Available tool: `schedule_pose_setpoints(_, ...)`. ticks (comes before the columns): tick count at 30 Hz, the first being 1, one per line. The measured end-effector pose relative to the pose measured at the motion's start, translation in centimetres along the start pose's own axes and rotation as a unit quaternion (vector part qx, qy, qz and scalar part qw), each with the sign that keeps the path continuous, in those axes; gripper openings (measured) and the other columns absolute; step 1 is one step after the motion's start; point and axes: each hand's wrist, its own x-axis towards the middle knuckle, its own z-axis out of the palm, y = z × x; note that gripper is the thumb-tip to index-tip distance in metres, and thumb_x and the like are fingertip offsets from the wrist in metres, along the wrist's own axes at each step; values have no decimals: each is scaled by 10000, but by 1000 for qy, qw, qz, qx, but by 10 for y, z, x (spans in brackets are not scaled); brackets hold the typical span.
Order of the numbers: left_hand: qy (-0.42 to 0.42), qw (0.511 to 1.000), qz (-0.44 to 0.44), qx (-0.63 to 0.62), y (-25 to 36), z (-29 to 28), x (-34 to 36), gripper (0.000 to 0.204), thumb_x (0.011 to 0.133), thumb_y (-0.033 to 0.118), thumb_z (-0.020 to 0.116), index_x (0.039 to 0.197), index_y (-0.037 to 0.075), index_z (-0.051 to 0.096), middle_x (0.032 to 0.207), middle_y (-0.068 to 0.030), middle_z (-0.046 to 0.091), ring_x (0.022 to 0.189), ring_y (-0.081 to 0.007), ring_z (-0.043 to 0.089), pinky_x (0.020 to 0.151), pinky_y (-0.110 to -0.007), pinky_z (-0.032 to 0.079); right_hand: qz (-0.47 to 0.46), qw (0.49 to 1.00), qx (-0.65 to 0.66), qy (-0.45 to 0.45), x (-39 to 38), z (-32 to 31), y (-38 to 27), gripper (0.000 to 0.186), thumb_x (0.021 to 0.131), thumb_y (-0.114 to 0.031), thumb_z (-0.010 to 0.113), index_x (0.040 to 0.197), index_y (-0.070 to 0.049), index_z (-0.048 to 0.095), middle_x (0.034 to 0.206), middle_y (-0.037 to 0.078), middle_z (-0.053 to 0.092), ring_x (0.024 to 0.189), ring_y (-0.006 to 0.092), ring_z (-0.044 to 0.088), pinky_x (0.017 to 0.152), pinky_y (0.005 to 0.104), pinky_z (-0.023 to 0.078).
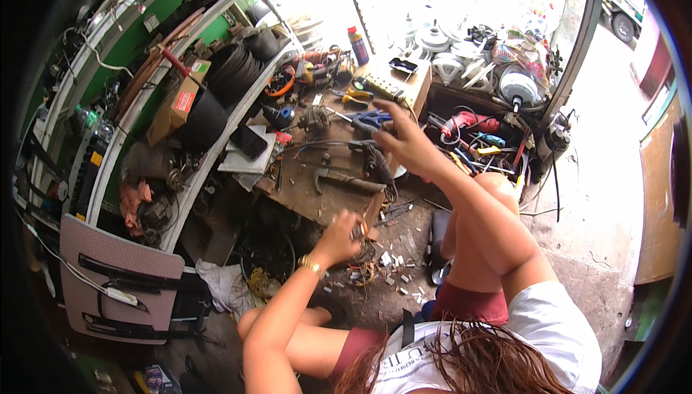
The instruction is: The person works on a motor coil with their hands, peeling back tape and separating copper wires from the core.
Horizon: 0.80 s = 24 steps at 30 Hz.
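Note:
My left hand (340, 240), with a gold watch on the wrist, is closed around a small dark metal part (357, 232), mostly hidden by the fingers. It is just off the near edge of the wooden workbench (310, 206). Over the bench's right side is my right hand (407, 142), its index finger stretched out and apart from the others. Its fingertips are by the handle end of a screwdriver (364, 128); whether they touch it I cannot make out. A hammer (346, 180) lies nearer, and yellow-and-black pliers (357, 97) lie farther back.
A tool-filled crate (476, 142) stands right of the bench. At the left, shelves hold a cable coil (234, 69) and a cardboard box (180, 105). A phone (249, 142) rests on paper. Scraps (389, 260) litter the floor; a pinkish chair back (119, 271) is near left.

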Motion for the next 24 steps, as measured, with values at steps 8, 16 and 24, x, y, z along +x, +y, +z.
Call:
schedule_pose_setpoints(8, -18, 845, -177, -505, 11, -31, -45, 440, 778, -32, 635, 1184, 62, 492, 1067, -41, 623, 984, -141, 610, 890, -297, 480, -37, 991, -75, -106, -20, 30, 17, 392, 905, -109, 581, 1267, -22, 460, 940, 122, 624, 837, 156, 554, 771, 307, 455)
schedule_pose_setpoints(16, 56, 625, -157, -763, 42, -56, -44, 499, 847, 105, 552, 1325, 17, 440, 1138, -159, 629, 917, -242, 657, 783, -335, 544, 99, 965, -13, -242, -39, 68, 26, 411, 858, -196, 642, 1197, 2, 519, 1101, 190, 609, 1002, 251, 586, 857, 350, 463)
schedule_pose_setpoints(24, -75, 683, -147, -711, 36, -64, -50, 432, 889, 168, 497, 1274, -28, 498, 1045, -175, 657, 759, -146, 620, 687, -272, 516, -17, 933, -34, -358, -38, 72, 15, 286, 848, -185, 666, 1066, -5, 629, 940, 163, 678, 839, 246, 636, 798, 356, 475)
